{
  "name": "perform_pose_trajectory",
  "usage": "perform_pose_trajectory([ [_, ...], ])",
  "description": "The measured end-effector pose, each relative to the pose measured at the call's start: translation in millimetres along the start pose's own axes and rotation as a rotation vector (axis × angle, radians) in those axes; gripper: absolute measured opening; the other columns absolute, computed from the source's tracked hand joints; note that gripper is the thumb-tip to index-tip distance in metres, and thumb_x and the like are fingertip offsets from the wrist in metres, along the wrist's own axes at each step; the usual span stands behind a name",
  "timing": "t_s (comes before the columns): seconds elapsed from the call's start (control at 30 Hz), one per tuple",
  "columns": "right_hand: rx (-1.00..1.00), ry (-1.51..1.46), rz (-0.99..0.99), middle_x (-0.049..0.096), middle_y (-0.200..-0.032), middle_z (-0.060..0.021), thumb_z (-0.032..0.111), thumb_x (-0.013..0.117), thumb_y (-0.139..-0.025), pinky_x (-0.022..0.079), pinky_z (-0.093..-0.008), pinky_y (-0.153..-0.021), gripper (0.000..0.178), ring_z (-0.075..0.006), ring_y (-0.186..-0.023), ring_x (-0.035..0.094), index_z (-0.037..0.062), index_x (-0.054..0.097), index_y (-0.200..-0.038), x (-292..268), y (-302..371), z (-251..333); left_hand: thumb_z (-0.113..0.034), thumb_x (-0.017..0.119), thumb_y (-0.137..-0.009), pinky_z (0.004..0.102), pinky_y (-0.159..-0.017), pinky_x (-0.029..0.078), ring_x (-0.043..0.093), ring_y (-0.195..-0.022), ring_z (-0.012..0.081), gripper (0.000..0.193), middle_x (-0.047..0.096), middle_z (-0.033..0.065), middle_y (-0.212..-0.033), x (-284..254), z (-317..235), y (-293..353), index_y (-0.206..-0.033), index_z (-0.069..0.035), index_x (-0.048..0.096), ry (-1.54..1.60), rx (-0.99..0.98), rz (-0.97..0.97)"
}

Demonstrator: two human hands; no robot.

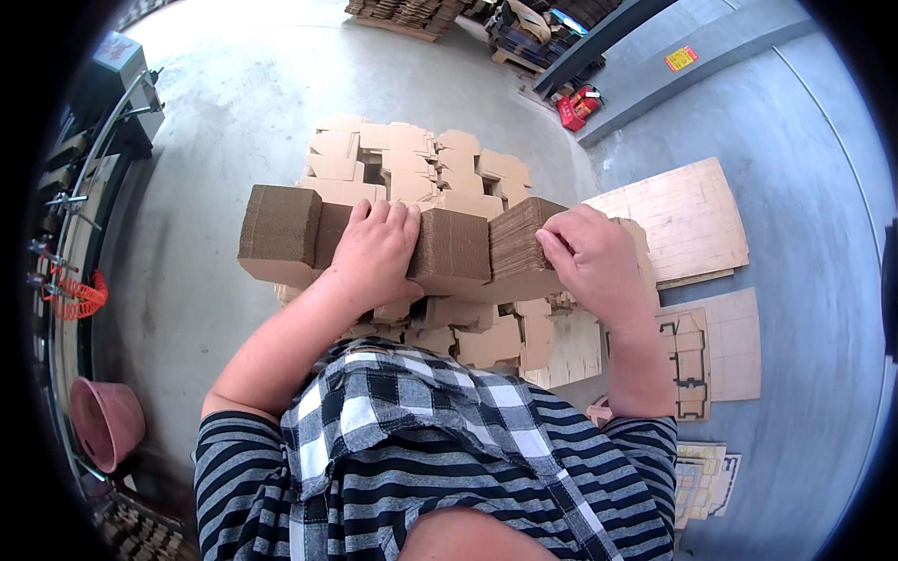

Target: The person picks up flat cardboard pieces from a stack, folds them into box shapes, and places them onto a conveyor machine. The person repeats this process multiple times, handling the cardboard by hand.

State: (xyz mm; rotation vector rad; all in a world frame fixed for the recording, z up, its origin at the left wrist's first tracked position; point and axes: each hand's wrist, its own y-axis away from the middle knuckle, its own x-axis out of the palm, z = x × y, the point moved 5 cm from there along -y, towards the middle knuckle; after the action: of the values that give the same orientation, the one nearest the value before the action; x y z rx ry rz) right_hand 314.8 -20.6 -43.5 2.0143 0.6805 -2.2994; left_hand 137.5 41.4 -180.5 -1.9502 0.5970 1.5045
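Observation:
A thick stack of brown cardboard blanks (455, 245) stands on edge across the space before me, its cut edges turned up in raised blocks with lower notches between. My left hand (376, 245) grips it in a notch left of centre, fingers laid over the top and thumb down the near side. At the right end, my right hand (589, 257) is closed, with thumb and forefinger against the sheet edges; the other fingertips are hidden. The edges beside that hand look loosely fanned, while the left block (278, 224) is tight. Beneath lie more flat blanks (402, 150) in piles.
Wooden die boards (687, 360) and a pale panel (675, 220) lean at the blue wall on the right. On the left is a machine frame with a red coiled hose (79, 297) and a pink bucket (108, 424). Fire extinguishers (577, 107) and loaded pallets (412, 17) stand farther off.

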Motion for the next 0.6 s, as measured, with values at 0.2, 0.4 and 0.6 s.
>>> perform_pose_trajectory([
  [0.2,-0.075,0.215,0.082,0.059,-0.077,-0.0101,0.017,0.064,-0.084,0.046,-0.0392,-0.055,0.014,-0.0301,-0.066,0.059,0.0068,0.056,-0.079,6.2,-4.4,2.8,-0.049,0.082,-0.058,0.0388,-0.101,0.033,0.050,-0.109,0.0257,0.099,0.055,0.0132,-0.112,0.9,-0.6,0.7,-0.131,0.005,0.043,-0.019,-0.002,-0.023],
  [0.4,0.188,-0.512,-0.102,0.055,-0.068,-0.0036,0.009,0.064,-0.084,0.044,-0.0278,-0.052,0.010,-0.0132,-0.058,0.055,0.0046,0.059,-0.076,-14.9,3.8,-16.8,-0.048,0.082,-0.058,0.0392,-0.101,0.033,0.050,-0.109,0.0256,0.097,0.055,0.0131,-0.112,-0.6,0.4,-1.5,-0.130,0.005,0.044,-0.001,-0.006,-0.011],
  [0.6,0.024,-0.530,0.268,0.053,-0.067,-0.0017,0.002,0.067,-0.078,0.041,-0.0229,-0.053,0.006,-0.0087,-0.060,0.052,0.0033,0.061,-0.079,-32.2,21.3,-13.9,-0.048,0.082,-0.057,0.0405,-0.102,0.033,0.050,-0.110,0.0272,0.096,0.054,0.0139,-0.113,-0.2,0.5,0.4,-0.130,0.004,0.045,-0.002,-0.015,-0.039],
])
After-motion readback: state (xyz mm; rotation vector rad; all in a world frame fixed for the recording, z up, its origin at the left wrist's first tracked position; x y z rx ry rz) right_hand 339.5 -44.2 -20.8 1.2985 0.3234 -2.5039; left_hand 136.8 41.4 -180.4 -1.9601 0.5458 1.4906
